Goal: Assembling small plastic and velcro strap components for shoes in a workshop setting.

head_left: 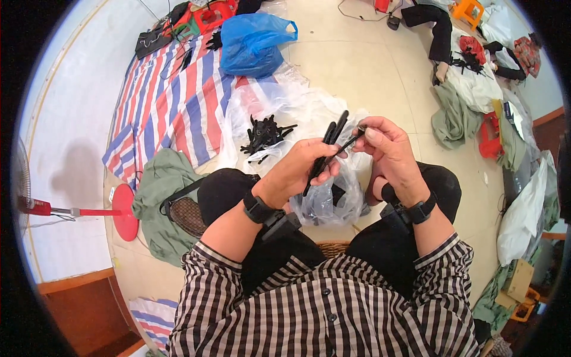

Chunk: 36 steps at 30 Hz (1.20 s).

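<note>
My left hand [306, 163] is closed around a small bunch of slim black sticks with rounded ends [338, 126]; what they are exactly I cannot make out. With thumb and fingers, my right hand [389, 149] pinches the far end of a thin black piece [352, 141] that slants across from the left hand. Just beyond the left hand, a loose pile of similar black pieces [266, 135] lies on a spread clear plastic sheet or bag [309, 98]. Below both hands, between my knees, sits a crumpled clear plastic bag [327, 205] with something dark in it.
A blue plastic bag [256, 50] rests on a striped tarp [178, 107] at the far left. Green cloth [163, 190] and a red round fan base [125, 211] are by my left knee. Another person's leg in black [437, 35], cloth bundles and a red stool [491, 135] are to the right.
</note>
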Tool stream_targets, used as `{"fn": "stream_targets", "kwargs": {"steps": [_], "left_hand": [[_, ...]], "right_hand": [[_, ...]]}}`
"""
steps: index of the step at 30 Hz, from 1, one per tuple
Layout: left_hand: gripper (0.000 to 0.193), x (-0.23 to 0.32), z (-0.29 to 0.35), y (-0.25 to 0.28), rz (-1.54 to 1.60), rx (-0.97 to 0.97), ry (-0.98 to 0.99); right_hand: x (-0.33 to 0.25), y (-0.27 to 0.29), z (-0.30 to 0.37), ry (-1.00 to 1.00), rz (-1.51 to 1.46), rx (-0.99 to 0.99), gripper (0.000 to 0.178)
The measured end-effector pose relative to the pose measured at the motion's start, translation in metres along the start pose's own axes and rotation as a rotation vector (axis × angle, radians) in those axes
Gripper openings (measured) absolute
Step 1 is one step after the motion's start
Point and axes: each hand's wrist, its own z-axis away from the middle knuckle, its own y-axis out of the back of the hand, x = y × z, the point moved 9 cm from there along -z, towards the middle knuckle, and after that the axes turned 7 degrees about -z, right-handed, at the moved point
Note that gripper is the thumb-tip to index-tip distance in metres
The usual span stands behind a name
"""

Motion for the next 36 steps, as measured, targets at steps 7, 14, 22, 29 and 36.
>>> {"fn": "stream_targets", "kwargs": {"steps": [7,14,22,29,36], "left_hand": [[0.013,0.006,0.001,0.006,0.020,0.057,-0.052],[0.011,0.009,0.001,0.010,-0.003,0.072,-0.088],[0.014,0.010,0.001,0.007,0.050,0.056,-0.085],[0.016,0.012,0.002,-0.002,0.035,0.055,-0.084],[0.015,0.010,0.001,-0.009,0.095,-0.002,-0.085]], "right_hand": [[-0.006,-0.002,0.000,0.026,0.025,-0.035,0.019],[-0.001,-0.002,0.002,-0.014,0.041,-0.063,0.020],[0.004,-0.006,0.002,-0.073,-0.043,-0.064,0.022],[0.006,-0.001,0.003,-0.105,-0.044,-0.042,0.022],[-0.006,-0.021,0.010,-0.021,0.252,-0.130,0.018]]}}
